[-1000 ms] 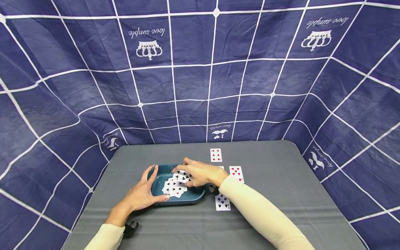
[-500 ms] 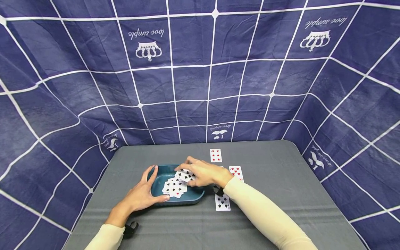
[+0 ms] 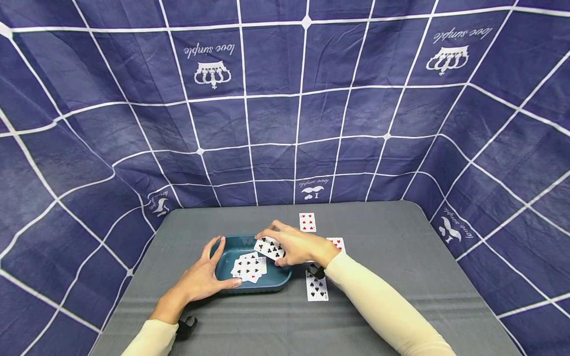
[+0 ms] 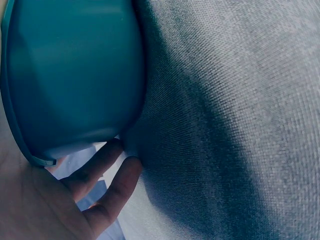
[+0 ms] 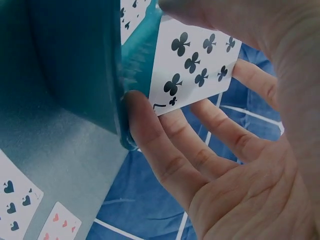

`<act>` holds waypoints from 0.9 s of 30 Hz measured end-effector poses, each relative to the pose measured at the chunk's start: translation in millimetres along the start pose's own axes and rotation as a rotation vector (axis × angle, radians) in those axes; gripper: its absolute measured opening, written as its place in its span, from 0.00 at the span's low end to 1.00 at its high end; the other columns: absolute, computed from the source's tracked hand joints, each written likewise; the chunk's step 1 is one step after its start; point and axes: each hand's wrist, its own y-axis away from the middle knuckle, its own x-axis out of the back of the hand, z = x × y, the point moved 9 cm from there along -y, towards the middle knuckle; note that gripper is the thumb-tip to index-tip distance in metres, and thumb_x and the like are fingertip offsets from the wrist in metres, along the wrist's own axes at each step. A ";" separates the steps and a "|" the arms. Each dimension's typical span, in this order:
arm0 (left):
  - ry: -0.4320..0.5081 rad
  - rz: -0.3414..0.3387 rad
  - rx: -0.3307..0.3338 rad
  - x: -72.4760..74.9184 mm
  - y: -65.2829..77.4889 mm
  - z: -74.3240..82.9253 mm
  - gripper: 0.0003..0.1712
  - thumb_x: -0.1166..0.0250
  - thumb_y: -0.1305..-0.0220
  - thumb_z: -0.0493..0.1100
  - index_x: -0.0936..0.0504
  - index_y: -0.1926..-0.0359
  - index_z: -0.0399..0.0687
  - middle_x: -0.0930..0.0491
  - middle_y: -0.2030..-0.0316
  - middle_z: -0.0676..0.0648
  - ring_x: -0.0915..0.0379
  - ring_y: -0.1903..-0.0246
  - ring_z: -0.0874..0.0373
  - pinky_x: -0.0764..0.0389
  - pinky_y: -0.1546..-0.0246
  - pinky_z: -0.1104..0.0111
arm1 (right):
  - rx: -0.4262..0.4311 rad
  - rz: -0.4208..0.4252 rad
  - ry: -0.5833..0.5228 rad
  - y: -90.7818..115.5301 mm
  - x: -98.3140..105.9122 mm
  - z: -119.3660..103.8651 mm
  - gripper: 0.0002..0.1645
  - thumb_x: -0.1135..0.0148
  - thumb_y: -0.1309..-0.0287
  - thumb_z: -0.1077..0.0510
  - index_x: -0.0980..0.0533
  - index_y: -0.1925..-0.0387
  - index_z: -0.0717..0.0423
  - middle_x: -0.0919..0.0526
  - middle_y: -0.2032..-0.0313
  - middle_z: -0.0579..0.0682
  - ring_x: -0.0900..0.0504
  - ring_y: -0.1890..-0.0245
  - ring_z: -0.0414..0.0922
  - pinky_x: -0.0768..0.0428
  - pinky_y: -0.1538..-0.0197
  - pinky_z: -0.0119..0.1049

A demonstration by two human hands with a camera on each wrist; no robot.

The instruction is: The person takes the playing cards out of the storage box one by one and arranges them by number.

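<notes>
The right hand (image 3: 299, 244) pinched one playing card (image 3: 270, 247), a seven of clubs, with its thumb on one side and its fingers on the other; the grip was clamped on that card, which tilted over the right part of a blue-green tray (image 3: 269, 289), its printed face in sight; whether it touched the tray's wall, I could not tell. The left hand (image 3: 200, 274) spread around the left end of the tray, thumb at the near rim and fingers toward the far rim, clamped on the tray; the left wrist view showed two of its fingers bent close against the tray's outer wall. Inside the tray lay a loose pile of cards (image 3: 248, 268), overlapping and face up; a spade card lay on top, and a bit of red showed at the lower edge.

The tray sat on a grey table (image 3: 378, 267); to its right lay a spade card (image 3: 317, 292) just beside it, a heart card (image 3: 336, 243) partly behind the right hand, and a six of hearts (image 3: 308, 222) farther back. A black strap (image 3: 317, 271) at the right wrist partly covered the spade card on the table; behind the table hung a blue cloth (image 3: 273, 116) with white lines.
</notes>
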 end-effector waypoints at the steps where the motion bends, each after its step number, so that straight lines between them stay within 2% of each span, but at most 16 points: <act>1: -0.001 0.000 0.001 0.0 0.0 0.1 0.84 0.19 0.41 0.82 0.55 0.02 0.50 0.58 0.05 0.41 0.19 0.27 0.26 0.14 0.41 0.28 | 0.001 0.004 -0.003 1.0 1.0 0.2 0.54 0.12 0.38 0.57 0.27 0.15 0.36 0.23 0.26 0.49 0.15 0.48 0.42 0.13 0.35 0.44; 6: -0.002 0.004 0.003 0.0 0.2 0.4 0.84 0.19 0.41 0.82 0.55 0.02 0.50 0.58 0.05 0.41 0.20 0.26 0.27 0.14 0.41 0.29 | 0.010 0.027 -0.016 6.3 8.3 -0.1 0.57 0.09 0.42 0.58 0.28 0.15 0.38 0.25 0.25 0.53 0.15 0.45 0.44 0.13 0.34 0.44; 8: -0.003 0.006 0.002 -0.3 0.2 0.2 0.84 0.19 0.41 0.82 0.55 0.02 0.50 0.58 0.05 0.41 0.19 0.26 0.27 0.14 0.41 0.29 | 0.011 0.032 -0.025 8.3 10.4 0.6 0.58 0.08 0.42 0.58 0.28 0.15 0.39 0.26 0.25 0.54 0.14 0.47 0.43 0.12 0.35 0.43; 11: -0.003 0.009 0.002 -0.7 0.3 -0.4 0.84 0.19 0.41 0.82 0.55 0.02 0.51 0.58 0.05 0.41 0.19 0.27 0.28 0.14 0.42 0.30 | 0.010 0.038 -0.034 11.5 12.8 2.6 0.58 0.08 0.41 0.58 0.28 0.14 0.41 0.27 0.25 0.55 0.14 0.58 0.40 0.12 0.40 0.41; 14: -0.001 0.014 0.000 -1.0 0.3 -0.5 0.84 0.19 0.41 0.82 0.55 0.02 0.51 0.58 0.05 0.41 0.18 0.28 0.28 0.14 0.41 0.30 | 0.008 0.056 -0.021 14.9 15.8 4.9 0.57 0.08 0.41 0.57 0.28 0.15 0.44 0.27 0.24 0.56 0.17 0.65 0.36 0.12 0.41 0.41; 17: 0.006 0.018 -0.003 -0.7 0.5 0.2 0.84 0.19 0.41 0.81 0.55 0.02 0.50 0.58 0.05 0.41 0.18 0.28 0.28 0.14 0.40 0.30 | 0.008 0.080 -0.005 18.7 18.7 7.5 0.57 0.08 0.42 0.56 0.28 0.15 0.47 0.28 0.23 0.57 0.15 0.60 0.37 0.11 0.36 0.43; 20: 0.007 0.017 -0.001 -0.4 1.0 0.7 0.84 0.19 0.41 0.81 0.56 0.02 0.52 0.58 0.05 0.41 0.18 0.28 0.28 0.14 0.41 0.30 | 0.006 0.104 0.002 23.0 21.7 10.5 0.57 0.07 0.43 0.55 0.28 0.16 0.51 0.29 0.22 0.58 0.11 0.46 0.45 0.12 0.30 0.47; 23: 0.002 0.016 0.000 -0.1 1.5 0.7 0.84 0.19 0.41 0.82 0.57 0.02 0.53 0.58 0.05 0.41 0.17 0.28 0.29 0.13 0.42 0.31 | 0.003 0.124 0.019 28.2 24.9 13.7 0.57 0.07 0.43 0.53 0.28 0.16 0.54 0.30 0.21 0.59 0.13 0.34 0.51 0.13 0.26 0.49; 27: 0.004 0.019 -0.005 0.1 1.3 0.7 0.84 0.19 0.41 0.81 0.56 0.02 0.52 0.58 0.05 0.40 0.17 0.29 0.29 0.13 0.43 0.32 | -0.009 0.139 0.028 34.7 29.3 18.2 0.57 0.07 0.43 0.52 0.27 0.17 0.56 0.29 0.22 0.58 0.14 0.30 0.54 0.14 0.25 0.51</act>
